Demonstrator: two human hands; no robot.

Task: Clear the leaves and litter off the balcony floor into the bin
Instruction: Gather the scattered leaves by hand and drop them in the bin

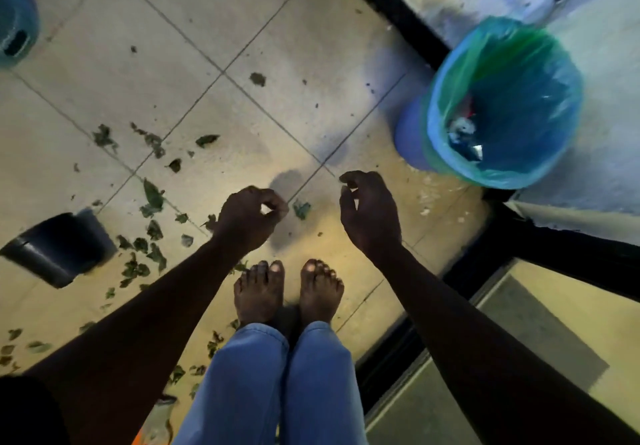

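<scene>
Both hands hang over the tiled floor [242, 22], empty as far as can be seen. The left hand [247, 217] curls its fingertips together; the right hand [369, 214] is loosely cupped. Most leaves [152, 198] lie scattered on the left hand's side, 1 leaf [302, 209] between the hands, while the lined bin [502, 105] stands beyond the right hand, against the black frame [398, 15].

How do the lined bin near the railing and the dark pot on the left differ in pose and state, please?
The bin stands upright, while the dark pot lies tipped on its side. The bin carries a blue-green plastic liner and holds some litter; the dark pot has no liner, and its inside cannot be seen. Green leaves lie scattered around the dark pot, whereas only pale crumbs lie by the bin. Both rest on the tiled floor.
</scene>
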